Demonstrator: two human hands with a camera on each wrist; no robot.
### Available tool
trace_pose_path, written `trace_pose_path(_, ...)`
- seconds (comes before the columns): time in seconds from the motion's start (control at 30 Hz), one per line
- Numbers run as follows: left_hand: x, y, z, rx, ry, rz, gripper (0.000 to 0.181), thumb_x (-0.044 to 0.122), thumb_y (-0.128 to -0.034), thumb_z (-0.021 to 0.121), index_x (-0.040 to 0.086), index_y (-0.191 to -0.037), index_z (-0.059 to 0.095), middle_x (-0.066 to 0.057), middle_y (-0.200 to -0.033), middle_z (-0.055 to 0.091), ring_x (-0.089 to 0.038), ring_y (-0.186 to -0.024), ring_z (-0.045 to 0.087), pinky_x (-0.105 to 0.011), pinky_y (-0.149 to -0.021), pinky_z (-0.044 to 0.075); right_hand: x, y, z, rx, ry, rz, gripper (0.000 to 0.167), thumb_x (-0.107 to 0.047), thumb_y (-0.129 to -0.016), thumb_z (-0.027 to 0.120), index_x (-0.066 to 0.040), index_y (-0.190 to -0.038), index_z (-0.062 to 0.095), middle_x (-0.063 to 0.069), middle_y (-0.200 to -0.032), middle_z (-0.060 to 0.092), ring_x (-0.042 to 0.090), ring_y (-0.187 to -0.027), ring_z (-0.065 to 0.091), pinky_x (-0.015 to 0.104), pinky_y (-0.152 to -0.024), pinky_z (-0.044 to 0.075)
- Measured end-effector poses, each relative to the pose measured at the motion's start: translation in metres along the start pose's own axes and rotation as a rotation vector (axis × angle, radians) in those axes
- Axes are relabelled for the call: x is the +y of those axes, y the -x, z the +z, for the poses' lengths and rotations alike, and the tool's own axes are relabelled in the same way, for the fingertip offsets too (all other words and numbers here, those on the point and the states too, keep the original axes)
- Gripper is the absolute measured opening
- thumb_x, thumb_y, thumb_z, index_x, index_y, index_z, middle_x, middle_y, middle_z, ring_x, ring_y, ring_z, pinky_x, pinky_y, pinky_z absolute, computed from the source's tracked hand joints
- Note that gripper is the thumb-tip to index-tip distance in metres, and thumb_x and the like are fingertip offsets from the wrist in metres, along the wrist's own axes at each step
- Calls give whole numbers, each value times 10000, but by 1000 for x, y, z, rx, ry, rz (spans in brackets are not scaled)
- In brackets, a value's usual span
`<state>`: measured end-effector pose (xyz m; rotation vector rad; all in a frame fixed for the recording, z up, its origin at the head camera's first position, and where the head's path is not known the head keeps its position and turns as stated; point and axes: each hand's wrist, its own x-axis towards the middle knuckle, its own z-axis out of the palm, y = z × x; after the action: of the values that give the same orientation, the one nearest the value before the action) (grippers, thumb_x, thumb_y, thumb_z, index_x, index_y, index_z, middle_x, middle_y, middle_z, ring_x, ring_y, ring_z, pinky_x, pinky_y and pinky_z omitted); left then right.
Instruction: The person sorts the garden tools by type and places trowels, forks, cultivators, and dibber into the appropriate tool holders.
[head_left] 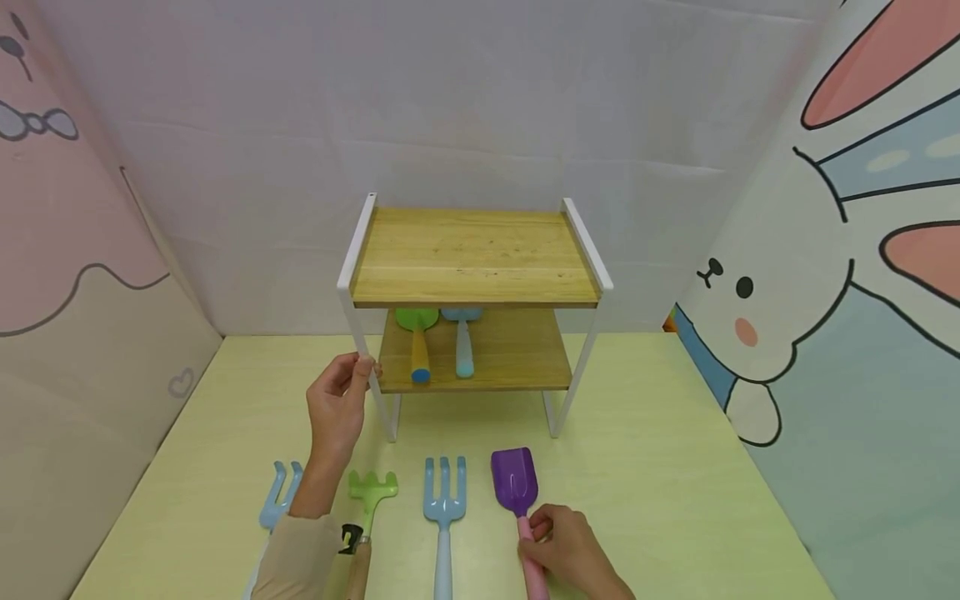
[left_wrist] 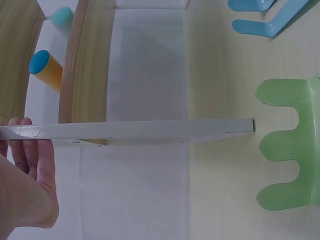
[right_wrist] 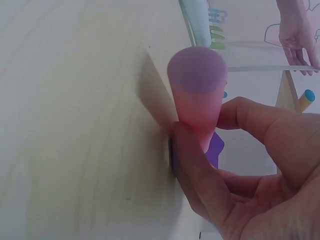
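Fingers of my left hand (head_left: 337,408) curl round the white left front post of the two-tier shelf (head_left: 480,304); the left wrist view shows them on the post (left_wrist: 150,131). My right hand (head_left: 572,546) pinches the pink handle (head_left: 533,575) of a purple shovel (head_left: 514,479), whose handle end (right_wrist: 197,75) faces the right wrist camera. On the lower board lie a green shovel (head_left: 417,319) with an orange handle and a shovel with a light blue handle (head_left: 464,354). A light blue fork (head_left: 444,508) lies left of the purple shovel.
A green rake (head_left: 371,492) with a wooden handle and another blue fork (head_left: 279,500) lie on the table (head_left: 675,467) at the left, partly behind my left sleeve. A small black item (head_left: 350,537) is by the rake. Printed cloth walls stand behind and at both sides.
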<state>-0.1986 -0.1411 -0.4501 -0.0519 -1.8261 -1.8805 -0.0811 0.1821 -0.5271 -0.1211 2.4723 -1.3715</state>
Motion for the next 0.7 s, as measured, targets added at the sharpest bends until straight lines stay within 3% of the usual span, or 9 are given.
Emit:
trace_pose_path(0.3, 0, 0, 0, -2, 0, 16, 177, 60, -1035, 616, -96, -1013, 695, 24, -840, 716, -100, -810, 685, -221, -772, 549, 3, -2, -5, -31, -29, 46, 261, -87, -806, 780, 43, -1017, 698, 35, -844, 662, 155, -713, 627, 257, -576, 555)
trace_pose_path(0.7, -1, 1, 0, 2, -4, 13, 185, 77, -1033, 626, -94, -1014, 694, 31, -844, 713, -104, -812, 680, -220, -763, 549, 6, -3, -9, -91, -154, 127, 283, -74, -863, 783, 80, -1077, 680, 53, -885, 701, 173, -731, 676, 361, -641, 603)
